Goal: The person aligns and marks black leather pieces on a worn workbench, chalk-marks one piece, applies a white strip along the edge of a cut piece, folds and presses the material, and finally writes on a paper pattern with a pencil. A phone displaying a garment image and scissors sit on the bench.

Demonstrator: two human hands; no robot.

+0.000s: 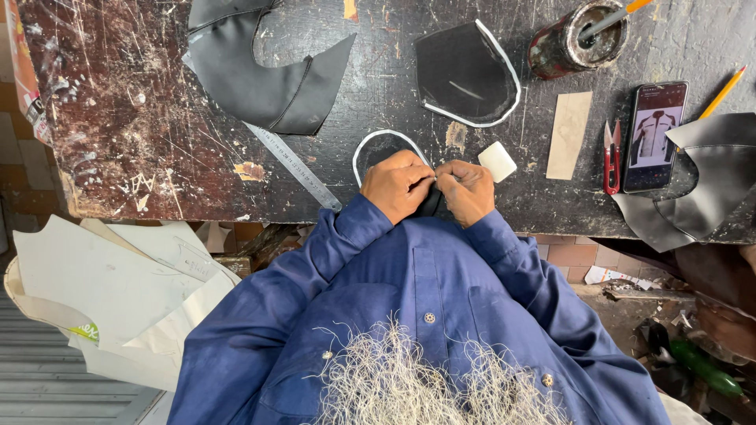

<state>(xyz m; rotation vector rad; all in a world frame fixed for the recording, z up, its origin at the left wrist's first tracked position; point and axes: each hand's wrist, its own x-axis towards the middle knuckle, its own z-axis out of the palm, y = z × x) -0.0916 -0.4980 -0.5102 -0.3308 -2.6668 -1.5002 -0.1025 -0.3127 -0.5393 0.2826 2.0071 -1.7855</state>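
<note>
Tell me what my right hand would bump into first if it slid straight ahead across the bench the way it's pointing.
Probably the white block, lying just beyond the right hand on the bench. The hand's exact heading is hard to judge, since its fingers curl onto the white-edged black piece.

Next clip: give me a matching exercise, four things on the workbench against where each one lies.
Things:
1. metal ruler
2. red snips
3. white block
4. phone

Places:
A. just right of the right hand
B. between the tan strip and the phone
C. left of the left hand, lying slantwise
D. right of the snips, screen lit

Pairs: 1-C, 2-B, 3-A, 4-D
</note>
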